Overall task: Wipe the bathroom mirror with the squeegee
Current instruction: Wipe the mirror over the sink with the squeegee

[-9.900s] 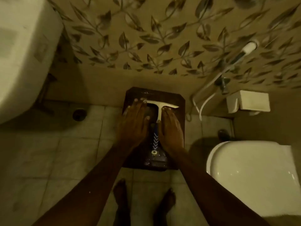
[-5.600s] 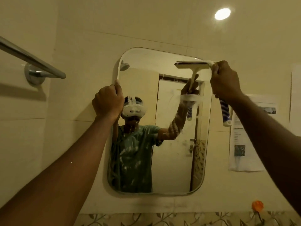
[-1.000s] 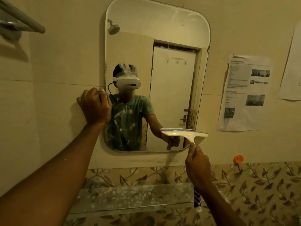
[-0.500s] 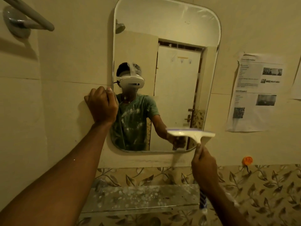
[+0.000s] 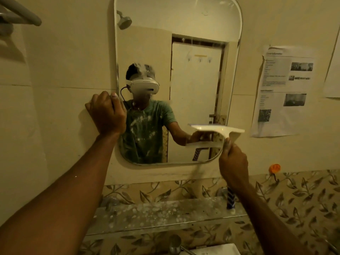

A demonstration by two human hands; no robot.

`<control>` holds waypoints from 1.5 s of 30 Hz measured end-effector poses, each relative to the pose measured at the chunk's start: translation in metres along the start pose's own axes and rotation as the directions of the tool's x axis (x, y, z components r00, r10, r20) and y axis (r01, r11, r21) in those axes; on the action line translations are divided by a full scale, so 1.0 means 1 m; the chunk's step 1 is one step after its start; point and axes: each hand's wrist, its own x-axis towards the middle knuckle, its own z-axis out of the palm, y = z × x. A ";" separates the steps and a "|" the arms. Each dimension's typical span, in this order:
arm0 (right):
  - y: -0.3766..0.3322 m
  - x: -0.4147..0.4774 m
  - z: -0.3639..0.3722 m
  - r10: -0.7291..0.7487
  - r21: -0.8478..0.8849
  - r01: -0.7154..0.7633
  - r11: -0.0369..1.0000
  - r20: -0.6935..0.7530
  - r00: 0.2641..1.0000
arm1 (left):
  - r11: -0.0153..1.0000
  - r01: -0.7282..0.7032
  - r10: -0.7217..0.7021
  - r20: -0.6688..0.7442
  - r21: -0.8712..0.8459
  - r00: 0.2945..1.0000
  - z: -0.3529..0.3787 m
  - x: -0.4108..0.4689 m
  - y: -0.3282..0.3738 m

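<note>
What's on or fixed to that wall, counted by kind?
Mirror: 1
Printed paper sheets: 2
Metal towel bar: 1
Glass shelf: 1
Orange hook: 1
Total: 6

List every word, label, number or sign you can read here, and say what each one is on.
None can be read.
Printed notice taped right of the mirror: headings, text lines and a code-like square, all too blurred.
Second sheet at the right edge: no print visible.
Squeegee: chevron pattern on its handle, no lettering.

Mirror (image 5: 198, 24) top cropped; squeegee (image 5: 217, 130) handle mostly hidden, perhaps striped
</note>
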 end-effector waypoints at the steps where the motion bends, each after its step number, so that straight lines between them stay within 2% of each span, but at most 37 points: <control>1: 0.013 -0.018 0.006 0.017 -0.015 -0.017 1.000 0.011 1.000 | 1.000 0.005 -0.005 0.001 0.000 1.000 0.000 0.000 0.000; 6: 0.050 -0.068 0.016 0.098 -0.170 -0.090 0.981 0.037 0.994 | 1.000 0.000 0.000 0.001 -0.001 1.000 -0.001 -0.001 0.000; 14: -0.004 0.004 -0.003 -0.021 -0.017 0.020 1.000 -0.046 0.999 | 1.000 0.002 -0.002 -0.003 0.018 1.000 0.001 0.000 -0.002; 22: 0.037 -0.072 0.034 0.085 -0.093 -0.082 0.992 0.024 0.996 | 0.999 -0.001 0.001 -0.010 0.049 1.000 0.001 0.000 0.000; 27: 0.033 -0.074 0.028 0.101 -0.090 -0.099 0.991 0.019 0.995 | 0.999 0.005 -0.006 0.022 0.053 1.000 0.000 0.002 -0.002; 33: -0.017 -0.018 0.001 0.024 0.004 -0.024 1.000 -0.027 0.999 | 0.999 0.023 -0.026 0.061 0.048 0.998 -0.005 0.005 0.003; 38: -0.083 0.052 -0.010 -0.080 0.083 0.086 0.993 -0.069 0.994 | 0.998 -0.042 0.034 0.136 0.052 0.990 -0.019 0.012 0.007; 42: -0.135 0.101 -0.019 -0.200 0.070 0.211 0.975 -0.135 0.970 | 0.995 -0.077 0.061 0.233 0.059 0.970 -0.028 0.026 0.007; 45: -0.171 0.132 -0.028 -0.246 0.038 0.256 0.966 -0.176 0.953 | 0.998 -0.045 0.037 0.217 0.032 0.976 -0.034 0.047 0.013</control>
